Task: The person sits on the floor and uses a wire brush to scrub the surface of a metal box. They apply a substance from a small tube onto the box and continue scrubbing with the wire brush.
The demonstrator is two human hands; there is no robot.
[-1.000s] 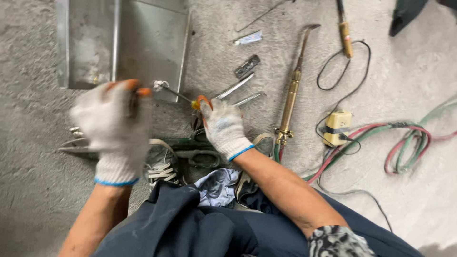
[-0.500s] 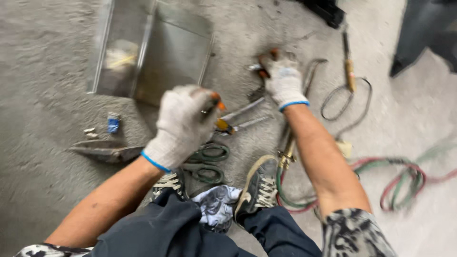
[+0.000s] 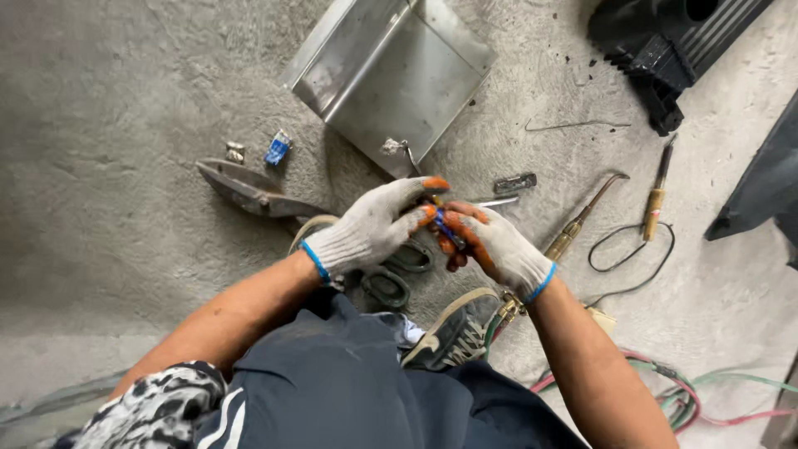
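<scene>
Left hand (image 3: 370, 229) and right hand (image 3: 490, 245) both pinching small blue object (image 3: 445, 226), just below steel tray (image 3: 391, 75); snips (image 3: 253, 191) left of tray.

A small blue-and-white packet (image 3: 278, 148), perhaps a crumpled wrapper, lies on the concrete floor (image 3: 108, 233) just beside the snips' blades (image 3: 249, 189).

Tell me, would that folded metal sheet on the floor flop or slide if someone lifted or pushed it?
The metal sheet looks stiff: its bent-up edges probably keep it from flopping. Lying flat on the rough concrete floor, it would likely scrape rather than roll or tip. Its thin edges may be sharp.
</scene>
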